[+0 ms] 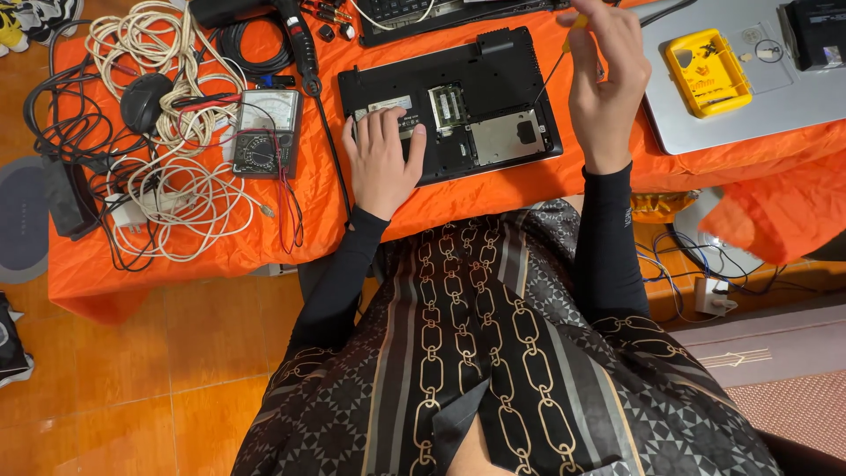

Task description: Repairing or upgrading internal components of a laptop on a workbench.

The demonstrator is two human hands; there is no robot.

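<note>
Laptop underside open beneath two hands

Laptop [458,101], black, turned base-up on orange cloth [529,189], near front edge of table. Service hatch off, exposing green memory module [447,106] at centre and silver drive bay [504,137] to its right.

Left hand [382,159] laid flat on laptop's left front corner, fingers [374,128] spread and pressing down on casing, gripping nothing; fingertips just short of memory module.

Right hand [608,75] raised above laptop's right edge, fingers curled shut around yellow-handled screwdriver [564,48]. Thin shaft angled down and left, tip close to upper right of drive bay; contact with casing impossible to tell.

Left of laptop: analogue multimeter [264,132] with red and black leads, beside tangle of white cables [176,189] and black mouse [144,101]. Right of laptop: closed silver laptop [749,110] carrying yellow parts tray [708,72]. Black keyboard [423,13] behind, partly cut off by top edge.
</note>
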